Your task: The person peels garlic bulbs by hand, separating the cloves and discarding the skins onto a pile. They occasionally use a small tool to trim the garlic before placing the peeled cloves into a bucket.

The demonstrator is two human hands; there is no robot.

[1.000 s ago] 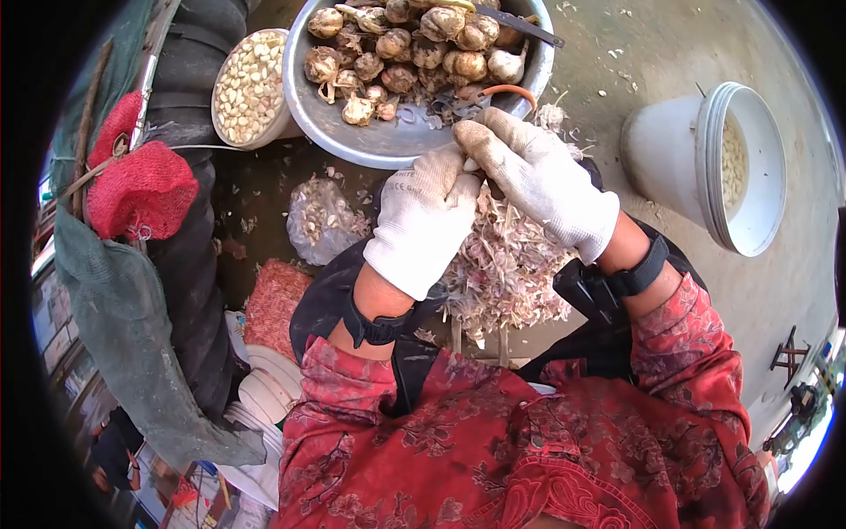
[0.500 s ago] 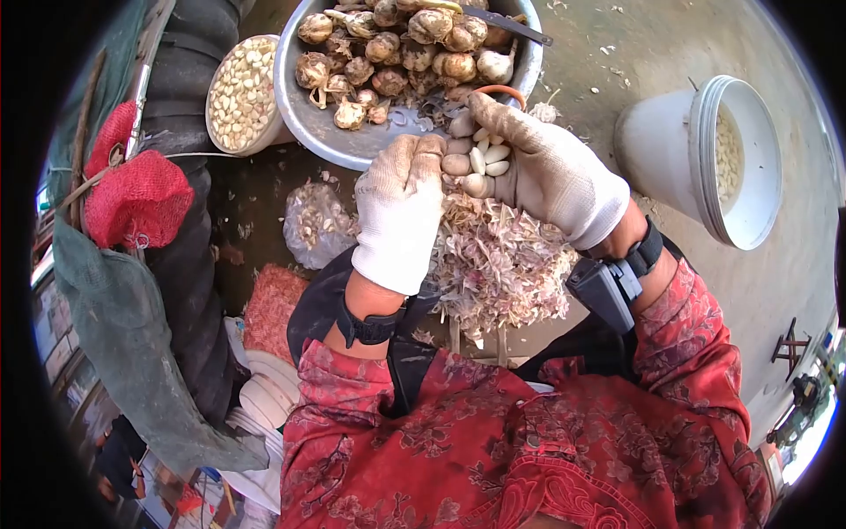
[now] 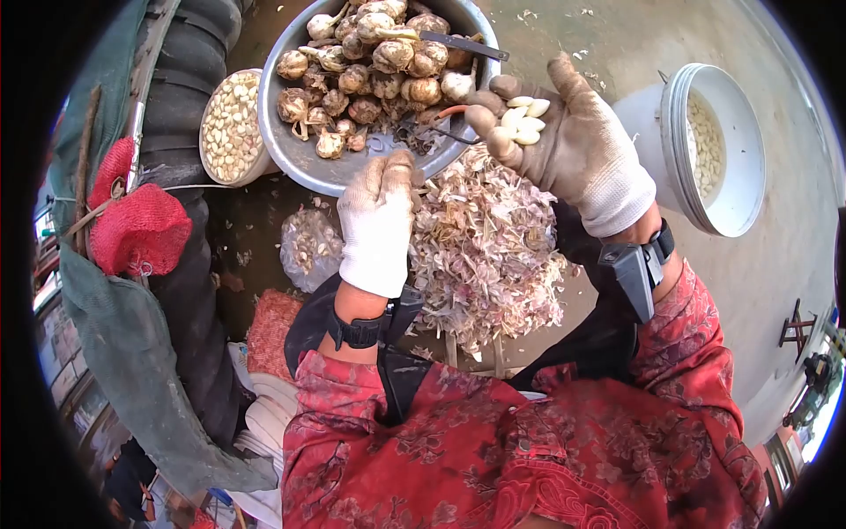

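Observation:
My right hand (image 3: 577, 150), in a dirty white glove, is turned palm up and cups several peeled garlic cloves (image 3: 522, 119). It hovers between the metal basin (image 3: 295, 163) and the white bucket (image 3: 718, 207). In a cleaner white glove, my left hand (image 3: 379, 216) has its fingers curled shut just at the basin's near rim; nothing shows in it. The basin holds several unpeeled garlic bulbs (image 3: 370, 75) and a dark knife (image 3: 463, 44). A heap of garlic skins (image 3: 485, 251) lies below both hands.
A small bowl of peeled cloves (image 3: 231, 123) stands left of the basin. The white bucket also has peeled cloves inside. A clear bag of skins (image 3: 308, 247) and a red mesh sack (image 3: 141, 229) lie at the left, beside dark and green cloth.
The hands have come apart. My right hand opened palm up with the cloves and moved right, towards the bucket. My left hand dropped back to the basin's rim.

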